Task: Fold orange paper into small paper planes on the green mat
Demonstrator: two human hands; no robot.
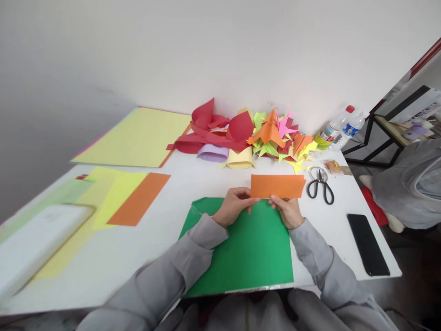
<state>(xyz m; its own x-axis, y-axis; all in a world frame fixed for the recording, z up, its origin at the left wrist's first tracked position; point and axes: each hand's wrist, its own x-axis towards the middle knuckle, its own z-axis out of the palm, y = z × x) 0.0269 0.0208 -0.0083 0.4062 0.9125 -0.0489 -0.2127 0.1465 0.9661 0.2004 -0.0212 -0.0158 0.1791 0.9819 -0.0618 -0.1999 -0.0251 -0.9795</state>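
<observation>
A folded strip of orange paper (277, 185) is held up above the far edge of a green sheet (251, 248). My left hand (234, 206) pinches its lower left corner between thumb and fingers. Along the lower edge, right of the middle, my right hand (288, 211) grips the same strip, thumb toward me. At the strip's right end two layers show, slightly offset. The green sheet lies flat beneath both wrists. To the right of my right hand rest black-handled scissors (320, 185), untouched.
Folded paper shapes (270, 131) and curled red paper (206, 126) are heaped against the wall. Left lie a pale yellow sheet (134, 138), an orange sheet (139, 200) and a white device (51, 239). Right are a black phone (368, 244) and two bottles (339, 128).
</observation>
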